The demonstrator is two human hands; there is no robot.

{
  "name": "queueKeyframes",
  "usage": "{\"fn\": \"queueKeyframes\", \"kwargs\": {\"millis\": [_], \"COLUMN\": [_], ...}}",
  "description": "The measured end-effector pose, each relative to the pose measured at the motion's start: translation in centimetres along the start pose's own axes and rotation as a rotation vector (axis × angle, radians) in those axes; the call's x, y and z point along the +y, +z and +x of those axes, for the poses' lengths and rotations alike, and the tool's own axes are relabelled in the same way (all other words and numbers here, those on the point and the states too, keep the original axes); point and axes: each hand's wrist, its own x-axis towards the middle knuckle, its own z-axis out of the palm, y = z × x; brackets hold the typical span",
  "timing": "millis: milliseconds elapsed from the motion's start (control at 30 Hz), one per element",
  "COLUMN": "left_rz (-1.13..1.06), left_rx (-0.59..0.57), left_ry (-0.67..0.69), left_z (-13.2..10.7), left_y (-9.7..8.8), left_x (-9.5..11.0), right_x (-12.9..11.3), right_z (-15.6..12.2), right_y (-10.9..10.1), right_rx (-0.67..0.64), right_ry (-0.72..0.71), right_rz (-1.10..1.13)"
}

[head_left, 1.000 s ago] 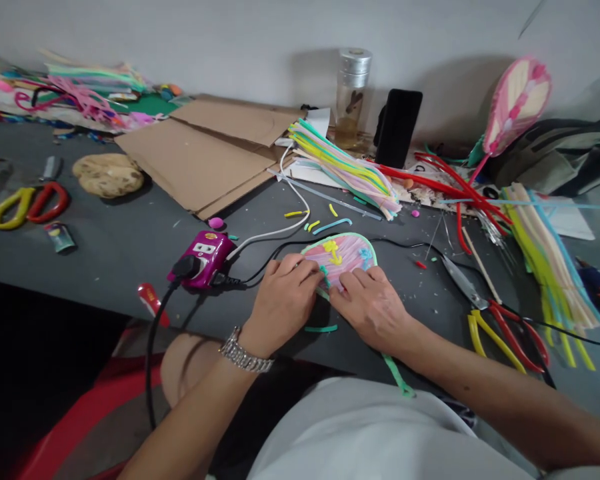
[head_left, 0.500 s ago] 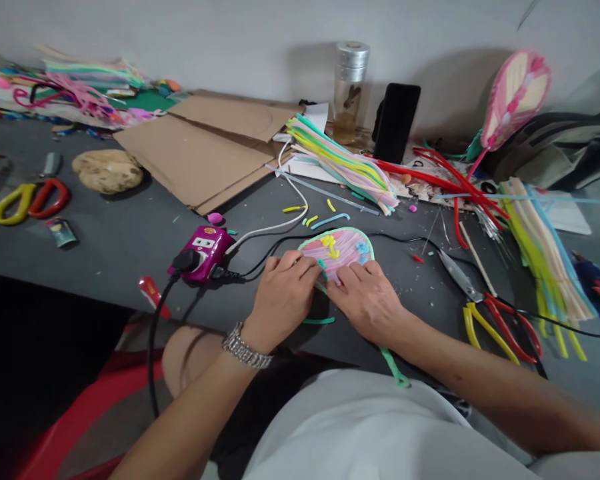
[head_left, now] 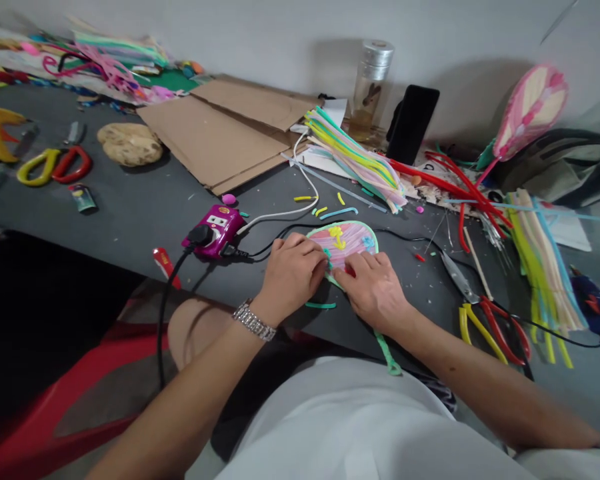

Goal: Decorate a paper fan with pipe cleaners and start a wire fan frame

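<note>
Nearest, at the near edge of the dark grey table (head_left: 130, 227), a green strip (head_left: 387, 353) lies across the edge, just right of centre. The left hand (head_left: 294, 277), with a silver wristwatch (head_left: 253, 321) on its wrist, and the right hand (head_left: 375, 290) rest side by side on the pink-striped oval fan (head_left: 343, 243), which lies flat, close to that edge. Both hands are partly open, fingers curved and pressing on its surface, and their fingertips nearly meet over a teal strand (head_left: 326, 257); whether they pinch it, I cannot tell. A magenta power socket (head_left: 213, 230) sits just left of the left hand, with a black cable (head_left: 165, 313) dropping over the edge. Red-handled scissors (head_left: 490, 337) lie well right of the right hand. Farther back are cardboard sheets (head_left: 220, 133), a bundle of coloured strips (head_left: 355, 163), a glass bottle (head_left: 370, 90) and a black phone (head_left: 413, 123).
</note>
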Motion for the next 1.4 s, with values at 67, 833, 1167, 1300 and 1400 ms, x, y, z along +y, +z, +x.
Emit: {"fn": "queueKeyframes", "kwargs": {"millis": [67,833,1167,1300,1400], "left_rz": [-0.002,0.093,0.059,0.016,-0.002], "left_rx": [0.012,0.022,-0.032,-0.012,0.009], "left_ry": [-0.01,0.024,-0.018,-0.122,-0.187], "left_z": [0.0,-0.6,-1.0,-0.8,-0.7], "left_y": [0.1,0.7,0.2,0.6,0.8], "left_x": [0.0,0.4,0.6,1.0,1.5], "right_x": [0.1,-0.5,2.4,3.4,2.9], "right_z": [-0.1,0.1,0.1,-0.1,-0.3], "right_y": [0.0,0.4,-1.3,-1.8,-1.4], "right_rx": [0.003,-0.067,0.084,0.048,-0.068], "right_ry": [0.009,0.015,0.262,0.333,0.318], "right_rz": [0.008,-0.027,0.324,0.349,0.334]}}
